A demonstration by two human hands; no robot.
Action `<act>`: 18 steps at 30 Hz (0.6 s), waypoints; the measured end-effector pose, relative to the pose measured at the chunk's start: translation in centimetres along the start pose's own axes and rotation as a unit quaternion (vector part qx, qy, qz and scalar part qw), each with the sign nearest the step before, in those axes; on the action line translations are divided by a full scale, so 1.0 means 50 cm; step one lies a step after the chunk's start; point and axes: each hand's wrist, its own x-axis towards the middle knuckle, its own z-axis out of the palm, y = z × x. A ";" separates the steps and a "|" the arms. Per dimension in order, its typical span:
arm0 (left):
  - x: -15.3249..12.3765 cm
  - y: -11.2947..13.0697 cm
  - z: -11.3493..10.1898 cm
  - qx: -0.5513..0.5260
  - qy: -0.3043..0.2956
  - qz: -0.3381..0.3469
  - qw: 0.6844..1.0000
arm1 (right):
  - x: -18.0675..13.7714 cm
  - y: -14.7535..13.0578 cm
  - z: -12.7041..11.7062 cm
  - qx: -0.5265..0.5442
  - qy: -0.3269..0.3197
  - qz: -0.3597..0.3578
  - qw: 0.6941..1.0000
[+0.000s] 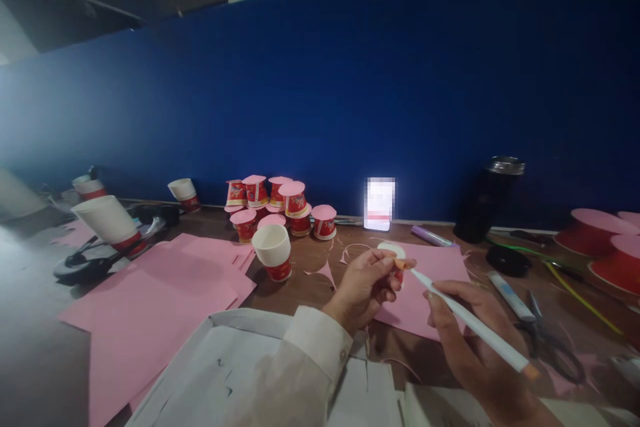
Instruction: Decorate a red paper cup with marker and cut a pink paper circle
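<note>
My left hand [367, 285] is closed on a small paper cup [394, 253], holding it against a pink paper sheet [440, 267] on the wooden table. My right hand [467, 333] grips a white pen [473, 325] whose tip touches the cup near my left fingers. Both wrists wear white sleeves.
Several red paper cups with pink lids [280, 207] are piled by the blue wall. An open white cup [273, 250] stands on pink sheets [165, 293]. Scissors [547, 337], a glue stick [510, 295], a black flask [487, 199], a lit phone [380, 203] and red hats [600, 240] lie right.
</note>
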 end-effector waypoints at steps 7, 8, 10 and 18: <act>0.010 -0.002 -0.008 0.018 -0.017 -0.002 1.000 | 0.002 -0.002 0.000 0.008 -0.013 -0.001 1.000; 0.012 -0.003 -0.010 0.019 -0.023 -0.003 1.000 | 0.000 -0.001 0.000 0.008 -0.019 0.009 1.000; 0.013 -0.004 -0.011 0.024 -0.035 -0.006 0.999 | -0.002 0.000 0.000 0.008 -0.028 0.038 0.999; 0.013 -0.009 -0.010 0.043 -0.037 0.000 0.998 | 0.015 -0.011 0.011 0.073 -0.025 0.218 0.973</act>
